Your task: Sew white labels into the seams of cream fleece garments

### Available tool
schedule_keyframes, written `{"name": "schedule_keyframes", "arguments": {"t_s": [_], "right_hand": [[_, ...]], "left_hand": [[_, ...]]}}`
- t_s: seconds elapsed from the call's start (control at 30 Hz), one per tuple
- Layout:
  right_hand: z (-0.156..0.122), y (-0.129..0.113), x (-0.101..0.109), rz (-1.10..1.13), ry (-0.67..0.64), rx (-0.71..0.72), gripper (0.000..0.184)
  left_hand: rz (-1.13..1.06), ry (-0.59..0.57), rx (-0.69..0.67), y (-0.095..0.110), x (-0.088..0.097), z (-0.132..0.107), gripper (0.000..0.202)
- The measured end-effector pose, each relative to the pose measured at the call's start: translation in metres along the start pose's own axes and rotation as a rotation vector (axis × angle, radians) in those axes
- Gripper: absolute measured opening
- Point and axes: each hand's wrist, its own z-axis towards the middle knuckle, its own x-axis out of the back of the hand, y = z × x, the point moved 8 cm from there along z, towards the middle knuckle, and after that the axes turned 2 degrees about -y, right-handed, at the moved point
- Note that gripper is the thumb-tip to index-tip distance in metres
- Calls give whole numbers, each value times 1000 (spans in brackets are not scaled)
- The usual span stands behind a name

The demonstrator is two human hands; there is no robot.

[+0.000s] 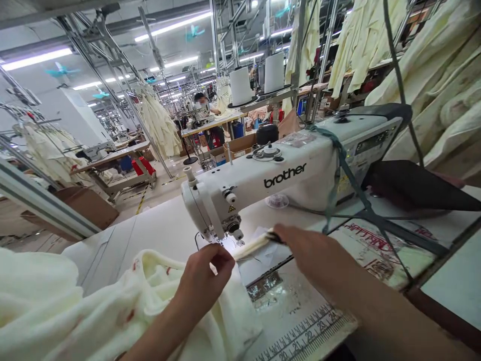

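Note:
At the sewing machine (259, 185), my left hand (208, 276) pinches the edge of a cream garment (150, 301) just in front of the needle area. A narrow cream fabric strip (253, 245) stretches from there to my right hand (308, 250). The right fingers are closed at the strip's far end, and a small black tool (277, 237) pokes out from them. Most of that tool is hidden, so its kind does not show. The bulk of the garment lies bunched over the table to the left, with small reddish marks on it.
A printed ruler (300, 336) runs along the table's front edge. Green cloth ties (343, 160) hang from the machine arm. Two white thread cones (240, 86) stand behind it. Cream garments (443, 95) hang at the right. A co-worker (203, 100) sits farther back.

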Motion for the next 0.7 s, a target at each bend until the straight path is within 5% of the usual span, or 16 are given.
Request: {"name": "schedule_keyframes", "arguments": {"t_s": [0.17, 0.4, 0.7], "right_hand": [[-11, -53, -16, -106, -287, 91, 9], [4, -66, -31, -88, -268, 115, 3], [32, 30, -5, 114, -2, -251, 14]], "left_hand": [[-20, -4, 12, 1, -3, -1, 14], [-51, 17, -8, 7, -4, -1, 14], [212, 220, -58, -14, 16, -3, 11]]}}
